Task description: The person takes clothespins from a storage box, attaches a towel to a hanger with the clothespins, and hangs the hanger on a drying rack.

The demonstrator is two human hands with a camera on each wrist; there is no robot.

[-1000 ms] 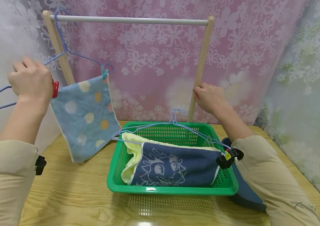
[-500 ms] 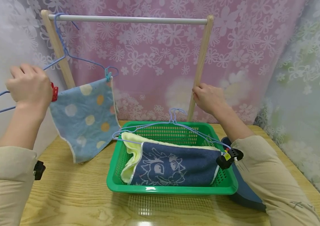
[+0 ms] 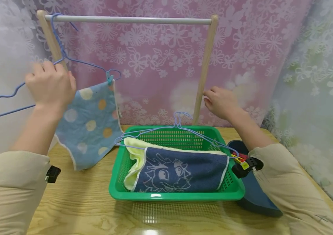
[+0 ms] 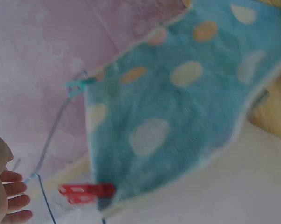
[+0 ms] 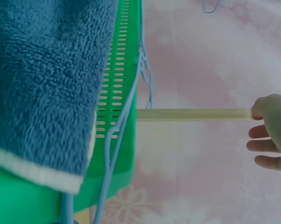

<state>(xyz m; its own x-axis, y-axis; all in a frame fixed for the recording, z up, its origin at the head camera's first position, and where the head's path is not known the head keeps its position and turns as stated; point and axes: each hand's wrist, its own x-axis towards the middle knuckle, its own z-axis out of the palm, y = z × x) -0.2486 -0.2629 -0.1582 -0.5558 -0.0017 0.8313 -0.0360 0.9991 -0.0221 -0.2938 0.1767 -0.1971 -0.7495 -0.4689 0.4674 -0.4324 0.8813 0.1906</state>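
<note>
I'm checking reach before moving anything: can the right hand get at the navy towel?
Probably yes. The right hand looks empty, the green basket has no lid, and the navy towel faces front, uncovered. The blue hangers between hand and towel may need skirting.

A towel [image 3: 91, 111] hangs left on a rack [image 3: 134, 20] — a basket [image 3: 178, 196] in front, a container [image 3: 258, 197] to its right.
</note>
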